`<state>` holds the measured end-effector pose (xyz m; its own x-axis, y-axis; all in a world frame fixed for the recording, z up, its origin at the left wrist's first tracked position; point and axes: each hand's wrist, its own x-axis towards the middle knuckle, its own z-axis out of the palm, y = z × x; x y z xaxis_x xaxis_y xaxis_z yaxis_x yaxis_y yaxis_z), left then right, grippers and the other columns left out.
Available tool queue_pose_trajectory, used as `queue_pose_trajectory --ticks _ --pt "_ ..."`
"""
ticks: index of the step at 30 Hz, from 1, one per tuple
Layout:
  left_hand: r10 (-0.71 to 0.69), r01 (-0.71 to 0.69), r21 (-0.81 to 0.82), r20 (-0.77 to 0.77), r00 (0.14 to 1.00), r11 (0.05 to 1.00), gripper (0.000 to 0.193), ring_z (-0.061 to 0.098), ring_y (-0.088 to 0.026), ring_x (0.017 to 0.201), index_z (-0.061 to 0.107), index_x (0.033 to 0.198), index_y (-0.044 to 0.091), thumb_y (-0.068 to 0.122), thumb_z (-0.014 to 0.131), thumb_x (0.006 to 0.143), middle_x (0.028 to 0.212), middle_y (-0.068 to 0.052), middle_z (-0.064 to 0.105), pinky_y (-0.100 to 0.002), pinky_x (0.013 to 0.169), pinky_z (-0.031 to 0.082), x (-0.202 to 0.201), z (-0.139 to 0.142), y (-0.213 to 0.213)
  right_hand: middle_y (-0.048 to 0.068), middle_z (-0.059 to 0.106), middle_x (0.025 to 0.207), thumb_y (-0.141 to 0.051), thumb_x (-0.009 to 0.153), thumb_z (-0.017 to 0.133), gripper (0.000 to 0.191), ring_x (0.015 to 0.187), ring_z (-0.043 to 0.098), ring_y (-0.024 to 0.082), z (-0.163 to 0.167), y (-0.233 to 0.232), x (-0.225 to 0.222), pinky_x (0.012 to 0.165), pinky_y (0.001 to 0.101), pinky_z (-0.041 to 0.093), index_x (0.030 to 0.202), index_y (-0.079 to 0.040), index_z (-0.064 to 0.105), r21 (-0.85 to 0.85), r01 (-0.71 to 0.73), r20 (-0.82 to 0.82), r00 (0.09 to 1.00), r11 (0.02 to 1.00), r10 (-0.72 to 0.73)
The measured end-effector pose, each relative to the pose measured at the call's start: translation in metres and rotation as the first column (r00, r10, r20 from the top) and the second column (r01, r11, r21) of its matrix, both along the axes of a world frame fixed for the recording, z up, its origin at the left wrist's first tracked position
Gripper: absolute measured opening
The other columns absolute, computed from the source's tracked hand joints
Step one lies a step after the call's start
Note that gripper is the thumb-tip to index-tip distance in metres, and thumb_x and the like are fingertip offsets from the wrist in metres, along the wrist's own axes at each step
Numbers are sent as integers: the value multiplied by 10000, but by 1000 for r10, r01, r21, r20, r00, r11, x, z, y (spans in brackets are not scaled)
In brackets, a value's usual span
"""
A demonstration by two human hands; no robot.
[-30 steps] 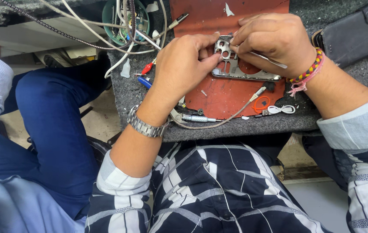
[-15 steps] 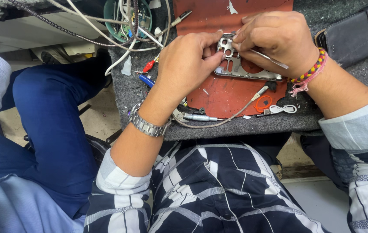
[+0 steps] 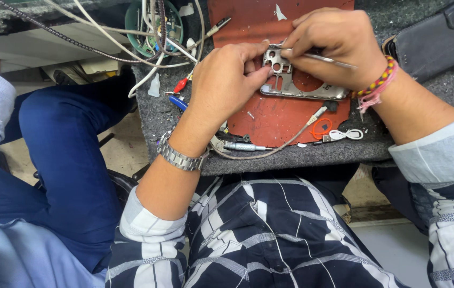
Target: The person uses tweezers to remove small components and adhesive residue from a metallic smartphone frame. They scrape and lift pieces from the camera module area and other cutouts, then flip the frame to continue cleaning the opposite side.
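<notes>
Metal phone frame (image 3: 296, 80) sits at 12 o'clock on my red mat (image 3: 269, 120); left hand (image 3: 227, 80) pinches its end, right hand (image 3: 339, 42) grips a thin tool (image 3: 323, 58) over it.

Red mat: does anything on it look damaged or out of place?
Yes. The red mat is worn, with pale scuffs near its top edge. A grey cable trails across its lower edge, near the metal frame.

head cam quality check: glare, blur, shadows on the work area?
Head view: even, soft light, no hard shadows; mild sheen on the metal frame and wristwatch, nothing blown out. Left hand, right hand and thin tool sharp; slight wide-angle stretch toward the edges.
</notes>
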<state>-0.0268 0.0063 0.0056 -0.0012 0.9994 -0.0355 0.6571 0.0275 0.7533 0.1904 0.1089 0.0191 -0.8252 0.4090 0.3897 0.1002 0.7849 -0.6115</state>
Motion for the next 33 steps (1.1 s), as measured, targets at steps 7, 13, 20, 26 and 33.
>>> queue_pose_trajectory --ticks 7,13,20,26,33 --pt "9 -9 24 8 1000 1000 410 703 -221 654 721 1210 160 258 796 819 676 -3 682 -390 580 517 0 1 -2 140 680 1001 33 907 803 207 800 641 134 -5 -5 8 655 248 487 880 18 599 -363 269 4 958 892 -288" --pt "-15 15 33 -6 1000 999 427 693 -225 639 697 1251 164 254 794 845 670 3 673 -389 570 510 -2 4 -4 81 636 1027 29 977 753 151 1015 706 135 4 -9 24 842 228 576 975 -17 609 -502 96 -67 987 859 -149" --pt "1 -1 35 -5 1000 999 379 689 -215 622 730 1206 160 265 794 847 659 -3 671 -372 559 505 -1 4 -4 137 675 974 67 872 818 232 990 744 251 3 -18 5 856 314 616 847 0 598 -96 47 -28 998 994 -50" --pt "13 -12 -6 13 1000 1000 389 681 -216 607 760 1189 166 287 803 822 660 -21 680 -371 544 496 -2 4 -1 148 664 932 79 873 815 288 980 751 281 7 -15 0 833 343 626 790 -10 554 -6 45 -41 998 999 -45" --pt "20 -20 15 16 1000 1000 392 684 -218 619 763 1194 170 298 799 824 684 -28 688 -368 552 504 0 2 0 133 680 911 35 967 828 300 937 760 247 -1 -12 6 830 306 629 820 -11 570 -13 86 -41 995 996 -86"
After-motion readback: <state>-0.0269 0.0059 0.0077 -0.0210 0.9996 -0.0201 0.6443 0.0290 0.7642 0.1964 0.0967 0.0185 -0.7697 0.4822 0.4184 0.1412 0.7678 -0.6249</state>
